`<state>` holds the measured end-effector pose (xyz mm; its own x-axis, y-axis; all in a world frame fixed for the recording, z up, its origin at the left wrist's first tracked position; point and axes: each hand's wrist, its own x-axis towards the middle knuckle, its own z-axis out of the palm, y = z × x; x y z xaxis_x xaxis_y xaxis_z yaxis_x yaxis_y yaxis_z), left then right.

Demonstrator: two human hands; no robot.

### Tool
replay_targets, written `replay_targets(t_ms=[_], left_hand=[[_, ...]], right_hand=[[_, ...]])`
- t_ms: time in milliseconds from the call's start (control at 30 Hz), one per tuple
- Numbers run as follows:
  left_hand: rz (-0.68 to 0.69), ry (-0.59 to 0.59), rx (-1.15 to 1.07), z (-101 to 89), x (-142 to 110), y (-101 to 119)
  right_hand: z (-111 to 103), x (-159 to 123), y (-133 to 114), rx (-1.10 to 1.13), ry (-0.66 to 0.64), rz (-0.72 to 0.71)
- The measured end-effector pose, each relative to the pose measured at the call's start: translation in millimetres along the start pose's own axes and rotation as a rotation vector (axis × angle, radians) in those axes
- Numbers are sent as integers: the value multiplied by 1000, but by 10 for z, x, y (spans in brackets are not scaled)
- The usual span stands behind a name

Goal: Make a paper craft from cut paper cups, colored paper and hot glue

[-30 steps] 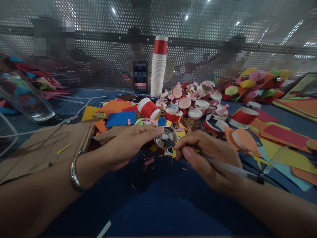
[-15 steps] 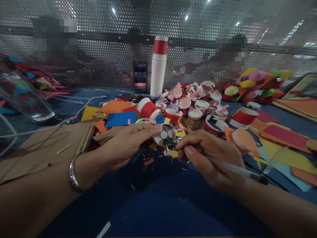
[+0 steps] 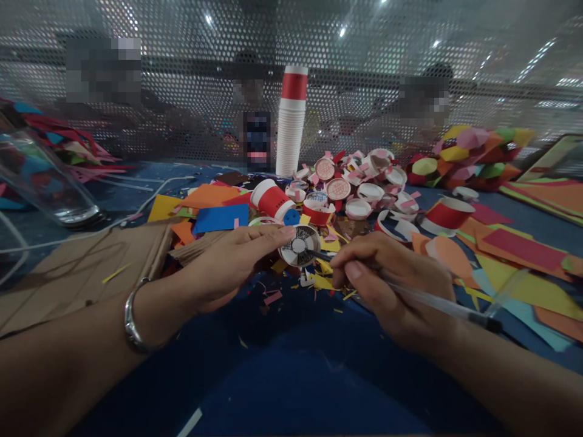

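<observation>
Centrally, a shallow white disc (image 3: pixel 299 245) with black strokes around its pale middle sits just above the heart of the frame, its left rim pinched by the left hand (image 3: pixel 223 264), thumb on top and the other fingers mostly hidden. The right hand (image 3: pixel 401 285), right of centre, has its fingers closed around a clear pen (image 3: pixel 432 301); the tip reaches the disc's right edge, though contact is impossible to tell. Crowding in directly behind are a blue button-like round (image 3: pixel 292 216), a red-and-white cup (image 3: pixel 273 199) on its side and, right of these, a heap of cut cup bottoms (image 3: pixel 364 188) strewn with pink scraps. At top centre a tall stack of cups (image 3: pixel 290 133) rises before a perforated screen (image 3: pixel 182 73). Flat cardboard (image 3: pixel 86 273) fills the left, below a clear glass (image 3: pixel 59 182) and a white cord (image 3: pixel 104 229); a blue card (image 3: pixel 221 218) lies just above the left hand. On the right, the right hand and pen partly cover the spread of coloured paper (image 3: pixel 528 246), with a red-banded cup piece (image 3: pixel 449 216) above it and folded paper shapes (image 3: pixel 473 152) at upper right.
</observation>
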<state>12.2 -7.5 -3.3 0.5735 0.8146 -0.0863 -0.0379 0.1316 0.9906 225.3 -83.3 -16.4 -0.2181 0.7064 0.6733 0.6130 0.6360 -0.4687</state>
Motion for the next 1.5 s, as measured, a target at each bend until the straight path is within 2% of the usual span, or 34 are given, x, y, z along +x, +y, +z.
replay_targets(t_ms=[600,1100,1500], left_hand=[[-44,-103,-120,-4,-22,-7],[-61,-16,-56,23,-37,32],[-36,-45,-39,19,-12,5]], right_hand=[[4,-12,26,-2,4,13],[-9,-13,-18,-49,-11,19],[44,11,-18,28,-40,-47]])
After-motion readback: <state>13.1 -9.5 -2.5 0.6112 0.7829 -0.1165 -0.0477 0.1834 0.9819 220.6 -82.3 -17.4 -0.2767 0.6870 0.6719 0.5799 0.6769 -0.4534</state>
